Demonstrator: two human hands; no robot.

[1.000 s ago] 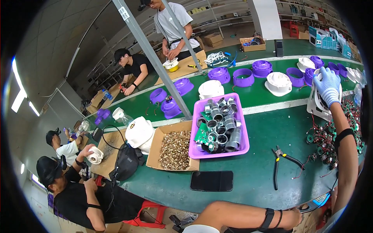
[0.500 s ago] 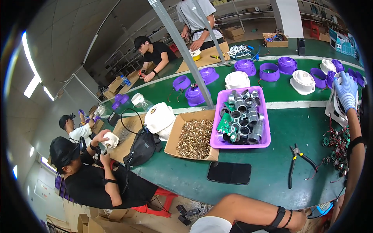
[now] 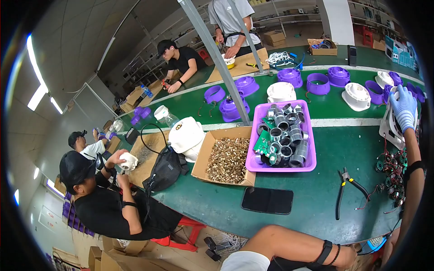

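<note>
- One gloved right hand [image 3: 403,107] is seen at the right edge, its blue fingers spread and laid over the top of a white plastic housing [image 3: 389,126]; whether the housing is actually gripped cannot be told.
- The left hand is not shown in the view.
- The white plastic housing is stood on the green desk [image 3: 325,149], at its right end, near the purple and white round parts on the far strip.
- Just below the housing, a cluster of small wired parts [image 3: 392,174] is spread on the desk.
- Black-handled pliers [image 3: 346,189] are laid on the desk, left of those parts.
- A purple tray [image 3: 309,166] of grey cylinders and a green circuit board is set at the middle, touching a cardboard box [image 3: 200,158] of small brass pieces.
- A dark phone [image 3: 267,200] is laid flat near the desk's front edge.
- Other people are seated or stood along the desk at the left and far side.
</note>
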